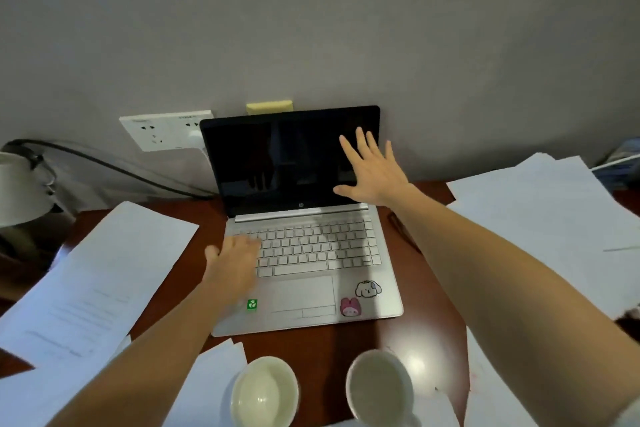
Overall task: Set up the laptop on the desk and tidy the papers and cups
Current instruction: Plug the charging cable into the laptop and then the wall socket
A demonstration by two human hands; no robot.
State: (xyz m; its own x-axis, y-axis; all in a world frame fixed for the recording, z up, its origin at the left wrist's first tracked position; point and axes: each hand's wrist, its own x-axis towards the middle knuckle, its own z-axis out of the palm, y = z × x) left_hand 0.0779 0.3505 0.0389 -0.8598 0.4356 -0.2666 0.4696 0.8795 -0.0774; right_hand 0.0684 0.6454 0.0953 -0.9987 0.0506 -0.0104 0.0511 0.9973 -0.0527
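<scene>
A silver laptop point(311, 267) stands open in the middle of the brown desk point(332, 336), its screen point(277, 163) dark. My left hand point(232, 260) lies flat on the left side of the keyboard, blurred. My right hand point(374, 166) is spread open, fingers apart, in front of the screen's right side. Two white cups point(265, 392) point(379, 388) stand empty near the desk's front edge. Loose white papers lie on the left point(97, 281), on the right point(540, 215) and at the front point(204, 385).
A wall socket plate point(162, 130) with a white plug sits behind the laptop's left corner, and a black cable point(121, 170) runs left from there. A yellow sticky pad point(270, 107) shows above the lid. A white lamp point(20, 191) stands at far left.
</scene>
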